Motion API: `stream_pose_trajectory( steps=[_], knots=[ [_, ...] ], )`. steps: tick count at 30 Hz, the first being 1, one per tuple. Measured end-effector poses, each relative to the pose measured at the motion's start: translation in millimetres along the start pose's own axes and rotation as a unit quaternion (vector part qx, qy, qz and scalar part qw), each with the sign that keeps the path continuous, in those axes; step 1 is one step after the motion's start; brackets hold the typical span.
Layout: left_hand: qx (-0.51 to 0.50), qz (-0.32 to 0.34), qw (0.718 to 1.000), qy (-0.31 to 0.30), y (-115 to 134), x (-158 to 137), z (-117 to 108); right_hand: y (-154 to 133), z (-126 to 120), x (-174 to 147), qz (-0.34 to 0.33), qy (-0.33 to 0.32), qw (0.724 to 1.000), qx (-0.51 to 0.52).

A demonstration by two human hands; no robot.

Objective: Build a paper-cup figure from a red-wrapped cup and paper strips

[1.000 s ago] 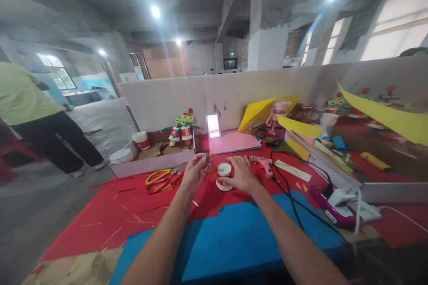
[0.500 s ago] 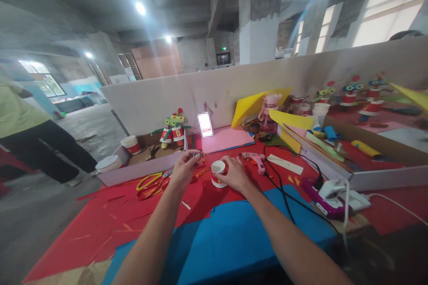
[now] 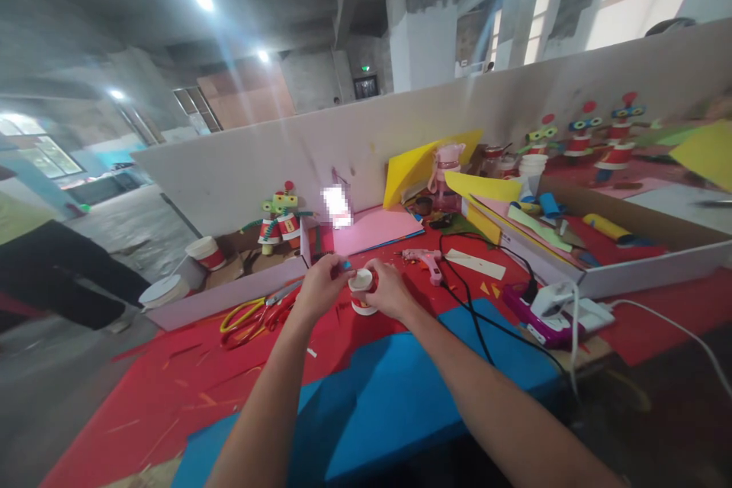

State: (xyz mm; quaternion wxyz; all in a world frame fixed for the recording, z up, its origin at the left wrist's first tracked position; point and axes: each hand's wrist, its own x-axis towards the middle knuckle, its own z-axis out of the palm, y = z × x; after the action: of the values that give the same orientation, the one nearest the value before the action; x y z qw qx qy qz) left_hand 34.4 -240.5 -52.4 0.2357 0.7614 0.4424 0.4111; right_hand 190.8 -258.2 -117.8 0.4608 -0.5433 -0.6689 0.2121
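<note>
A white paper cup (image 3: pixel 362 306) with a red band stands on the red-covered table in front of me. My right hand (image 3: pixel 392 291) curls round its right side near the rim, fingers closed on it. Just left of the cup, my left hand (image 3: pixel 320 288) pinches a small blue piece (image 3: pixel 346 264) between thumb and fingertips, close to the rim. A dark coiled strip shows behind that hand; whether it joins the blue piece I cannot tell. To the right of my hands lies a pink glue gun (image 3: pixel 426 263), its dark cable trailing toward me.
Scissors (image 3: pixel 245 316) with yellow and red handles lie at left. Behind them a box (image 3: pixel 229 293) holds cup figures (image 3: pixel 286 225). Pink paper (image 3: pixel 371 230) is at the back, blue paper (image 3: pixel 394 374) in front, a purple power strip (image 3: pixel 540 320) at right. Another person stands at far left.
My left hand has brought the blue piece closer to the cup, up to its rim. My right hand still holds the cup. The whole view has shifted slightly.
</note>
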Motion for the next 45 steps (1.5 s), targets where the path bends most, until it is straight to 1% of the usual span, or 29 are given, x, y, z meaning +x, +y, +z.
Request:
stream_pose_trajectory(
  steps=[5, 8, 12, 16, 20, 24, 30, 37, 41, 45],
  knots=[
    [0.055, 0.044, 0.997, -0.02, 0, 7, 6, 0, -3, 1, 0.001, -0.01, 1.0, 0.013],
    [0.066, 0.054, 0.996, -0.031, -4, 11, 9, -4, -6, 1, -0.005, -0.02, 1.0, 0.012],
    [0.073, 0.038, 0.995, -0.049, -5, 15, 12, -6, -9, 1, 0.0, -0.029, 1.0, 0.008],
    [0.07, 0.034, 0.996, -0.053, -4, 14, 12, -6, -9, 2, -0.003, -0.026, 1.0, 0.004],
    [0.112, 0.021, 0.992, -0.061, -5, 13, 12, -4, -7, 2, -0.005, -0.023, 1.0, 0.0],
    [0.131, 0.019, 0.989, -0.067, -4, 12, 13, -3, -6, 2, -0.006, -0.023, 1.0, 0.0],
    [0.215, -0.016, 0.971, -0.105, 4, 10, 15, -2, -5, 2, -0.003, -0.02, 1.0, 0.013],
    [0.292, -0.021, 0.952, -0.092, 1, 10, 17, 0, -3, 2, -0.007, -0.016, 1.0, 0.021],
    [0.298, -0.025, 0.949, -0.094, -2, 11, 15, 2, -2, 2, -0.011, -0.011, 1.0, 0.023],
    [0.276, -0.024, 0.956, -0.098, -2, 10, 15, 3, -1, 3, -0.012, -0.01, 1.0, 0.018]
  ],
)
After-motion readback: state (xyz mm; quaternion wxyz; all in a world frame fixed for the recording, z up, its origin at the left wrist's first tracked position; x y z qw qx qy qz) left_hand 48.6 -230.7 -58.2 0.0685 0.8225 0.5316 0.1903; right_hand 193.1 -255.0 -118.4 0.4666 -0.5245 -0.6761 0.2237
